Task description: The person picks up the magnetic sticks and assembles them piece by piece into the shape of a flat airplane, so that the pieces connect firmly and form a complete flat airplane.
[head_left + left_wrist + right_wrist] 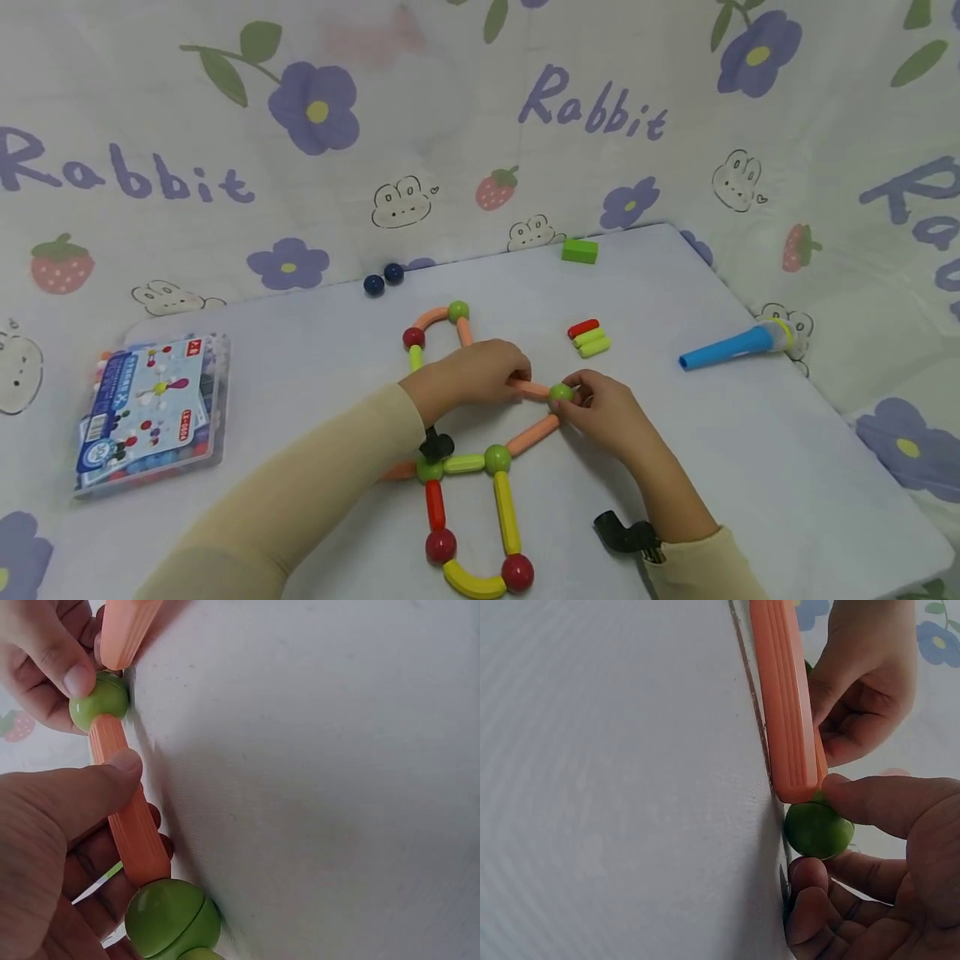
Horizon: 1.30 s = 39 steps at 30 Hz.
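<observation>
In the head view, my left hand [476, 375] grips an orange building stick [534, 388] with a green ball [560, 393] at its right end. The left wrist view shows the thumb lying along that stick, with a larger-looking green ball [172, 919] at the near end. My right hand [922, 862] pinches the ball at the far end between thumb and fingers. A second orange stick [534, 435] slants from this ball down to another green ball [497, 459]. Below hangs a loop of red and yellow sticks with dark red balls [517, 572]. My left forearm covers part of the figure.
Spare red and yellow-green sticks [591, 340] lie beyond my right hand. Two dark blue balls [374, 285] and a green block [580, 251] are along the back edge. A clear box of parts [217, 417] stands left, a blue toy microphone [723, 347] right.
</observation>
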Tool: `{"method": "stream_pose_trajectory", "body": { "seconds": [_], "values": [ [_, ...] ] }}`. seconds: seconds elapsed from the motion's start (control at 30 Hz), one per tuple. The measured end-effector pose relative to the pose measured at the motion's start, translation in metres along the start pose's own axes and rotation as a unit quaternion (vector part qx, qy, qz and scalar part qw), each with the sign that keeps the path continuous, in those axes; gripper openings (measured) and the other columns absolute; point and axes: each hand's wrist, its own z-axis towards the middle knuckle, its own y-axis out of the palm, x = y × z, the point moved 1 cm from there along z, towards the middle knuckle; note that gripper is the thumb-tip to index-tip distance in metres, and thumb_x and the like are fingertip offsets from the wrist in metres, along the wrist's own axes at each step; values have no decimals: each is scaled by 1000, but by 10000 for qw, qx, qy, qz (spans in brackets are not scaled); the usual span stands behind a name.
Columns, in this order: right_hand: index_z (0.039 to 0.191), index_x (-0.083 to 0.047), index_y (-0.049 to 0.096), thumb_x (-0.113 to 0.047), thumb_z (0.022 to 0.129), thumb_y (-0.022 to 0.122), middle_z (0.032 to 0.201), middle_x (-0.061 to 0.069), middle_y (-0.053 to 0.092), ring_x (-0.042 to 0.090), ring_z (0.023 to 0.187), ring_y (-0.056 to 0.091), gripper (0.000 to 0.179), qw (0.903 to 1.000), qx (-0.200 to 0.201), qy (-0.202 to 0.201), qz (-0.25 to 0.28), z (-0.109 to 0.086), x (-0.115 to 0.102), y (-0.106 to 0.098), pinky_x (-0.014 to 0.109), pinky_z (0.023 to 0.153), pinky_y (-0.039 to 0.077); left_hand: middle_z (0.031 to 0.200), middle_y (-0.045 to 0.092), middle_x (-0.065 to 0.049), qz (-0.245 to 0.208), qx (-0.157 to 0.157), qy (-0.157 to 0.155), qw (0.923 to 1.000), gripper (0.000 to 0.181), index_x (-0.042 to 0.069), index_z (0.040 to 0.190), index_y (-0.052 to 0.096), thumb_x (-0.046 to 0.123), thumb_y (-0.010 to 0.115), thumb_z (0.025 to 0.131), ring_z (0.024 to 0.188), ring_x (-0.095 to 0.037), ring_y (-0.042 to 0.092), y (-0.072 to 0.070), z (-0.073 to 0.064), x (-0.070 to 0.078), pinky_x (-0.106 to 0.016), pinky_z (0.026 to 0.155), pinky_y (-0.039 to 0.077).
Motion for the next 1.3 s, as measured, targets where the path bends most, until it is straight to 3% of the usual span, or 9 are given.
{"method": "stream_pose_trajectory", "body": {
  "seconds": [0.17, 0.3, 0.43, 0.53, 0.77, 0.97, 1.3],
  "values": [
    [132, -3, 68, -27, 102, 77, 99, 8, 64, 23, 89, 58, 40, 9999, -14, -114, -11, 0, 3, 1, 31, 71, 49, 108, 69, 2, 206, 202, -51, 9996, 17, 16, 119, 76, 26, 75, 106, 101, -16, 60, 0, -4, 5, -31, 93, 53],
    [137, -5, 67, -26, 104, 73, 103, 9, 65, 23, 93, 59, 39, 9997, -122, -167, 151, -1, 10, -2, 31, 75, 51, 110, 68, 3, 426, 541, -223, 9974, 20, 17, 120, 74, 32, 70, 108, 99, -14, 60, 0, -18, 27, -28, 87, 55],
    [142, -6, 66, -20, 108, 67, 109, 10, 67, 22, 91, 60, 37, 9984, -234, -223, 462, -3, 19, -8, 30, 74, 53, 84, 64, 4, 141, 327, -532, 9980, 26, 18, 104, 74, 43, 67, 108, 76, -13, 60, 12, -32, 52, -25, 65, 49],
    [144, -6, 65, -19, 109, 65, 111, 12, 68, 22, 87, 60, 37, 9969, -297, -271, 669, -3, 22, -10, 30, 71, 54, 68, 57, 4, 6, 208, -758, 9969, 33, 17, 92, 71, 47, 73, 104, 63, -13, 57, 26, -38, 61, -24, 56, 43],
    [148, -7, 64, -18, 110, 64, 115, 13, 64, 23, 91, 57, 40, 9960, -381, -354, 729, -4, 21, -9, 29, 72, 52, 68, 58, 2, -88, 535, -965, 9939, 28, 15, 88, 69, 38, 77, 103, 60, -12, 57, 41, -42, 62, -23, 53, 43],
    [147, -5, 65, -17, 110, 65, 116, 13, 64, 25, 101, 56, 39, 9971, -306, -501, 491, -5, 21, -7, 33, 81, 50, 66, 56, 2, -228, 689, -998, 9924, 28, 14, 86, 67, 34, 75, 104, 58, -12, 56, 42, -43, 62, -23, 51, 42],
    [142, -6, 67, -16, 108, 68, 111, 10, 65, 25, 100, 57, 36, 9965, -333, -659, 402, -2, 28, -1, 34, 83, 51, 65, 50, 5, -32, 733, -970, 9926, 35, 16, 79, 61, 36, 73, 105, 55, -9, 51, 43, -45, 60, -21, 50, 38]
  ]
}}
